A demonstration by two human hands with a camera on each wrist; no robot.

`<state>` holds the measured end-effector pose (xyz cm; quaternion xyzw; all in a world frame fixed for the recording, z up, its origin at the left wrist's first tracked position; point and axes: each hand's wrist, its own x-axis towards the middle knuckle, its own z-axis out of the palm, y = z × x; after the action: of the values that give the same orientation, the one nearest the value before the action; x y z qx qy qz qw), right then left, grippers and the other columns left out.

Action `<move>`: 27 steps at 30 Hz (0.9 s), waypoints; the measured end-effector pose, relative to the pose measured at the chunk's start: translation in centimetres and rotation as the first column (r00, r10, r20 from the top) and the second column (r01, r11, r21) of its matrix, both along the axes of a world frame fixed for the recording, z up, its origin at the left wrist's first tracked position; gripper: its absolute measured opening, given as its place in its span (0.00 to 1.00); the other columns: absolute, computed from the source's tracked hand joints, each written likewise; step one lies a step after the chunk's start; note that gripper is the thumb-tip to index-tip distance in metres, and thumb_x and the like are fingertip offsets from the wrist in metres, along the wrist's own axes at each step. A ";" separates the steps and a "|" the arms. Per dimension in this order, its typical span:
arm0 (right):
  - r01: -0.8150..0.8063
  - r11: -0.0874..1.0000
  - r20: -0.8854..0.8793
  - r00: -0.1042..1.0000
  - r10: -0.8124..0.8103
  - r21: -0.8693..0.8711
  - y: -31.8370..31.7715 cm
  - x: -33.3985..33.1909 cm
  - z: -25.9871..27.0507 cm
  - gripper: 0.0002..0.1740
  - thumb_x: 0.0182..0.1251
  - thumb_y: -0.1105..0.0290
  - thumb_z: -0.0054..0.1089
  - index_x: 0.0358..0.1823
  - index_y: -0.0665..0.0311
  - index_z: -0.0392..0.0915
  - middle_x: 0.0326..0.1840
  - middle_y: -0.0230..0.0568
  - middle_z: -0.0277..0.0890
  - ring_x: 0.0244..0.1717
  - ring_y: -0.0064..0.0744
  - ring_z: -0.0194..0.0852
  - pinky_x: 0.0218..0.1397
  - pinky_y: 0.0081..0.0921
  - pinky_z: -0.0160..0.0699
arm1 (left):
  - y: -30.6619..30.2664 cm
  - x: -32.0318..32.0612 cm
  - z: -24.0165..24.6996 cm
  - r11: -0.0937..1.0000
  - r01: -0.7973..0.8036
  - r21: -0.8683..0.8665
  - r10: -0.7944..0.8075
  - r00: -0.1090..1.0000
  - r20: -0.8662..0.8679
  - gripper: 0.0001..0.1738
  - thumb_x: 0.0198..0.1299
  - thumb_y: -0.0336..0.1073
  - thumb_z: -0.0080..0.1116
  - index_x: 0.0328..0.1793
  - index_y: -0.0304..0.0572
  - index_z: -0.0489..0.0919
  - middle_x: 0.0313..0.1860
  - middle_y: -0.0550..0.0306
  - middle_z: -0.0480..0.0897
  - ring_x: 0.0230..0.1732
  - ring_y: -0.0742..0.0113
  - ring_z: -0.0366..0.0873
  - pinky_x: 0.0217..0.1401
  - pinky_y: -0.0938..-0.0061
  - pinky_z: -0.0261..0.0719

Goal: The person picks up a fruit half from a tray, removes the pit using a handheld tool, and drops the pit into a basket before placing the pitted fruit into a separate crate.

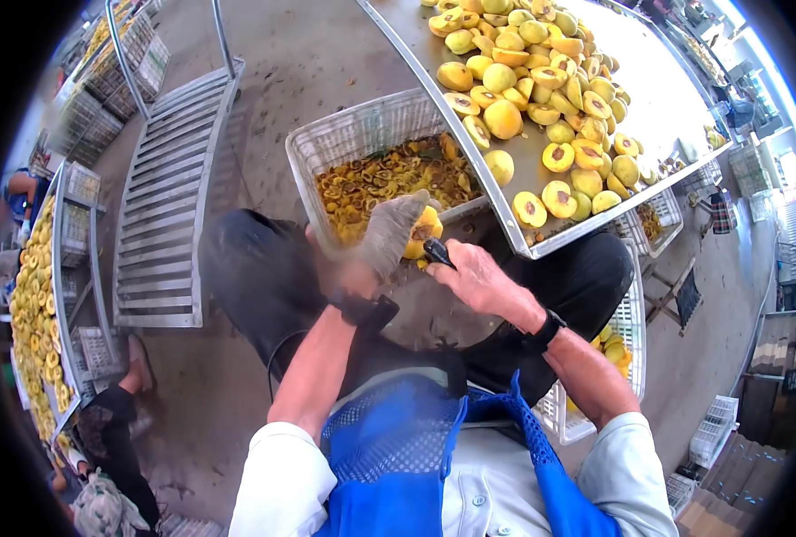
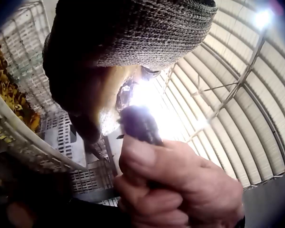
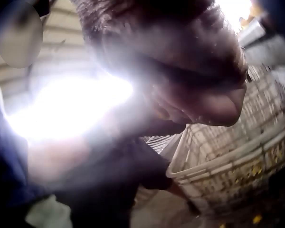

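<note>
My left hand [image 1: 387, 236], in a grey knit glove, grips a yellow peach [image 1: 422, 234] with its cut face turned toward my right hand. My bare right hand [image 1: 486, 281] holds a short black-handled tool [image 1: 438, 254], thumb along the handle. In the left wrist view the tool's dark end [image 2: 138, 124] meets the cut peach [image 2: 111, 95]; glare hides its tip. The right wrist view shows the back of my right hand [image 3: 180, 61], dark against bright light. Below the hands, a white crate [image 1: 326, 134] holds brownish-yellow peach scraps [image 1: 389, 183].
A metal-topped table [image 1: 470, 148] with piled peach halves [image 1: 541, 80] stands ahead on the right. Another crate [image 1: 633, 313] with peaches sits beside my right leg. A slatted metal cart [image 1: 170, 179] is at left, beyond it a second peach-covered table [image 1: 40, 304] and another person's leg.
</note>
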<state>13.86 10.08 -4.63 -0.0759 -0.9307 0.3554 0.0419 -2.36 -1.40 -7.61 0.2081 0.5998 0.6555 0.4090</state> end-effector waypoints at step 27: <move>0.439 -0.324 0.379 0.896 0.233 -0.838 -0.8 -1.1 0.2 0.20 0.81 0.63 0.54 0.26 0.52 0.61 0.18 0.20 0.56 0.14 0.11 0.50 0.14 0.14 0.50 | 0.5 0.7 -2.8 0.958 -0.213 0.195 0.173 0.964 0.204 0.28 0.79 0.54 0.50 0.58 0.32 0.84 0.43 0.56 0.87 0.41 0.71 0.84 0.44 0.77 0.83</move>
<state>12.74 9.24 -4.44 -0.2374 -0.2197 0.9253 -0.1982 -1.65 -0.89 -10.45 0.1297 0.5024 0.7698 0.3719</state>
